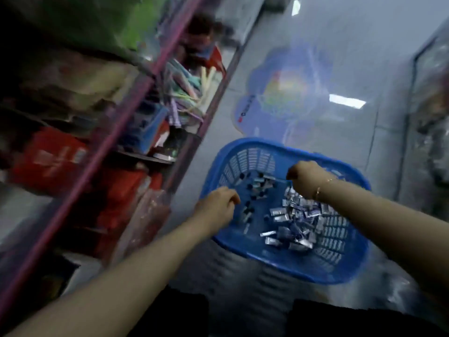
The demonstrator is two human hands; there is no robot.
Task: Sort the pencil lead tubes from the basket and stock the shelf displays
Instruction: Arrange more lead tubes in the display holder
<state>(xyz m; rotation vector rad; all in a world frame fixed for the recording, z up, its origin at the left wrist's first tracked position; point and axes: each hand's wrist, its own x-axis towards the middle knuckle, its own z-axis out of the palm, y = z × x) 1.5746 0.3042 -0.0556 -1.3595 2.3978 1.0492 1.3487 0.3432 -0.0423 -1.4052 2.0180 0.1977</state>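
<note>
Shelving (136,98) fills the frame's left, blurred stock on it. Blue basket (286,152) sits lower centre, lead tubes (294,222) scattered inside. My left hand (216,205) curls over its left rim, my right hand (306,176) over the far side; grip unclear, too blurred.

Blue plastic basket (245,147); glossy silvery tubes (296,215).

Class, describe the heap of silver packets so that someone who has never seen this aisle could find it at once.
Find the blue basket on the grey floor beside the shelf. Inside, near its right wall, lies the heap of silver packets. Unlike the dark-capped tubes to its left, they are flat and shiny.
</note>
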